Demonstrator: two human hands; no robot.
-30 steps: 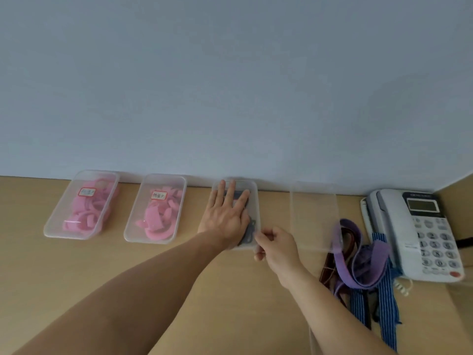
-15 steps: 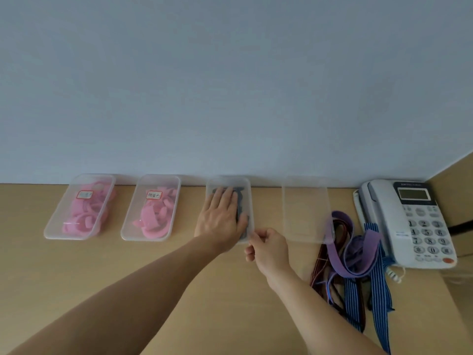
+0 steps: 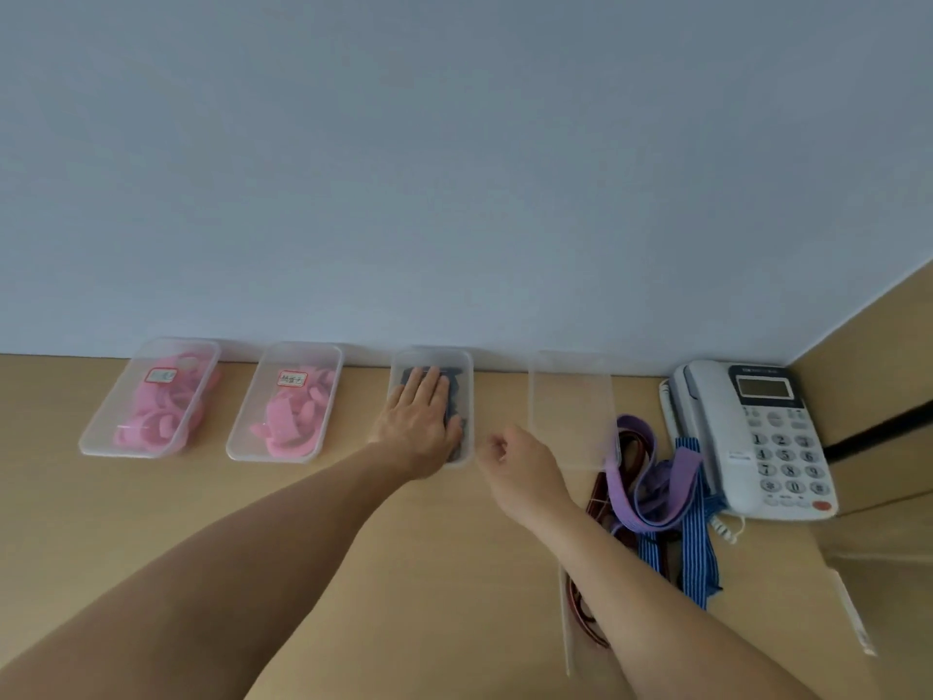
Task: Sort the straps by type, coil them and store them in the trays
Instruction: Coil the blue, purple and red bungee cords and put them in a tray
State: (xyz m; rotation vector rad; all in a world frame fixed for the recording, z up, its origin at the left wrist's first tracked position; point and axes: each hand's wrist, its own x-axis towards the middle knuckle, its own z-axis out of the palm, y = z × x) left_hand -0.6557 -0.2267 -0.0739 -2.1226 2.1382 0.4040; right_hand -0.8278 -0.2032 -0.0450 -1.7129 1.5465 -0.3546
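Pale grey wall [image 3: 454, 169] | wooden desk [image 3: 151, 522] | 4 trays [image 3: 570, 411] | phone [image 3: 757, 437] right

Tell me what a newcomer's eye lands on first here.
The left hand lies flat on the dark straps in the third tray along the wall, with the right hand curled just to its right. Bright pink straps fill the two labelled trays at far left. A loose tangle of purple, blue-striped and dark red straps sprawls beside the white telephone on the right.
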